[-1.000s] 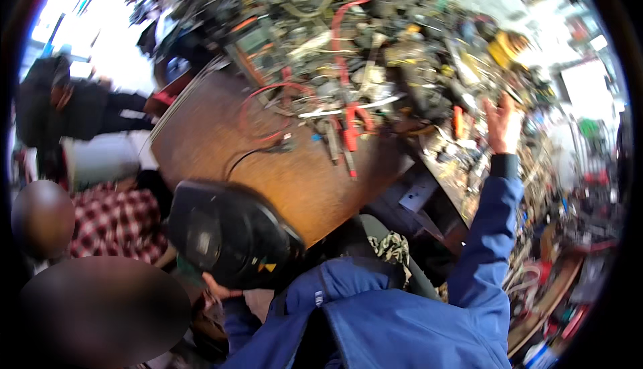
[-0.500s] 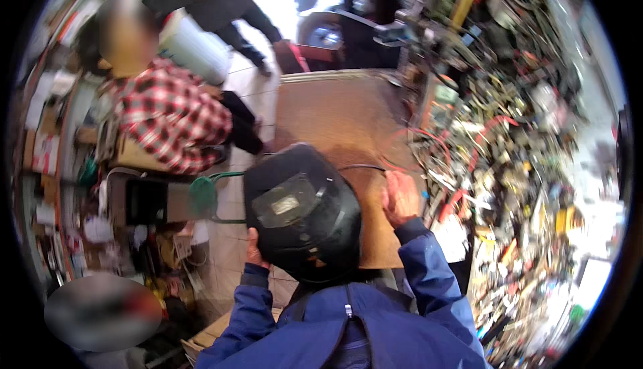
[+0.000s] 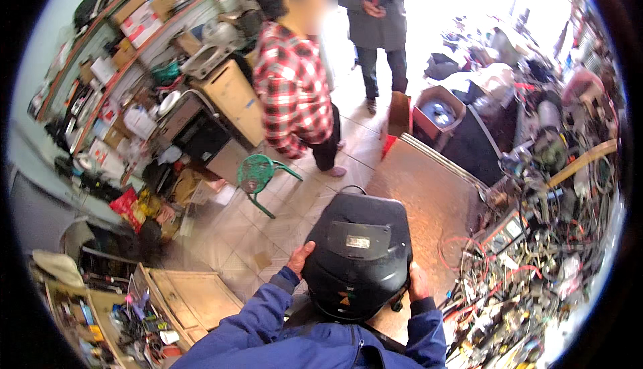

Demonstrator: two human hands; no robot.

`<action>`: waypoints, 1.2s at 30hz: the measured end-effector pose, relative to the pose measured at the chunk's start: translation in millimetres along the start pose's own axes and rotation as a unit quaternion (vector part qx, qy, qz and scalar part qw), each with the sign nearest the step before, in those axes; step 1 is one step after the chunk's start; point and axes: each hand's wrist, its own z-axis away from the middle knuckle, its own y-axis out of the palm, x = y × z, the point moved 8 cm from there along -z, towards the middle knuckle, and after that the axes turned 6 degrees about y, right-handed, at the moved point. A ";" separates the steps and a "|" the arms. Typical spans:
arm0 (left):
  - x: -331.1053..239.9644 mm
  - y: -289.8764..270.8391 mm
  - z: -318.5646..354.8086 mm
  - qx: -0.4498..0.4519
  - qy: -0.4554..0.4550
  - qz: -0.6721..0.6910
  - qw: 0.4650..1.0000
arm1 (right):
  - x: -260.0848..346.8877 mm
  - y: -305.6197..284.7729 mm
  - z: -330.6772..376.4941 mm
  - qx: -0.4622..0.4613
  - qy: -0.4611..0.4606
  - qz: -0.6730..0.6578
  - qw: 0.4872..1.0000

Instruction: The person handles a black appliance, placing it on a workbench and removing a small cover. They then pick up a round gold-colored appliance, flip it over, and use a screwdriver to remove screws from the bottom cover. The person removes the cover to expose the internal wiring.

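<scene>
And here's the black machine [image 3: 362, 248], squarely between two grasping hands, its long axis running forward! The left hand [image 3: 301, 260] clasps one flank, the right hand [image 3: 419, 282] the other, fingers partly hidden; the right is nearer the brown table [image 3: 429, 178]. Whether machine and tabletop touch, I can't tell.

From where I stand, someone in a blue jacket [image 3: 295, 349] has a bulky black case [image 3: 358, 268] between both hands, the left hand [image 3: 299, 260] at one side and the right hand [image 3: 418, 282] at the other. It sits by the brown table [image 3: 429, 195], whose far right is heaped with clutter [image 3: 529, 275]. Past a green stool [image 3: 256, 173], a person in a checked shirt [image 3: 295, 94] stands near another in a dark coat [image 3: 385, 24].
</scene>
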 end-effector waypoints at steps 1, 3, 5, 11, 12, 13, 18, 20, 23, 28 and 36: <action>1.8 0.4 -3.8 0.006 0.001 0.004 1.000 | 3.4 5.6 2.3 0.014 0.015 -0.001 1.000; -17.6 27.3 7.8 -0.009 0.008 0.008 1.000 | 53.2 27.2 23.4 -0.005 -0.032 -0.060 0.998; -10.8 23.6 11.3 0.008 -0.020 0.085 0.996 | 50.3 30.0 26.2 -0.054 -0.047 -0.090 0.993; -30.8 -9.2 23.3 -0.037 -0.027 0.166 0.985 | 133.1 73.1 41.0 -0.024 -0.058 -0.049 0.997; -50.1 -9.5 25.4 -0.039 -0.003 0.190 0.981 | 132.0 76.8 29.9 -0.033 -0.066 0.033 0.997; -63.2 -15.5 20.7 -0.028 -0.001 0.216 0.976 | 154.2 94.0 31.2 -0.058 -0.076 0.032 0.995; -134.9 -105.3 -9.7 -0.017 0.044 0.206 0.977 | 231.7 213.6 5.2 -0.041 -0.108 -0.008 0.993; -185.3 -123.9 -10.7 -0.006 0.044 0.286 0.957 | 246.7 261.1 -9.6 -0.041 -0.124 0.023 0.991; -250.5 -198.1 -0.4 -0.084 0.063 0.215 0.971 | 271.5 360.8 -32.8 0.028 -0.076 -0.008 0.997; -365.3 -304.0 17.1 -0.139 0.150 0.210 0.956 | 277.1 522.7 -84.3 0.134 -0.011 -0.060 0.989; -497.6 -378.7 8.4 -0.190 0.236 0.245 0.921 | 355.4 704.5 -160.0 0.255 -0.009 0.014 0.967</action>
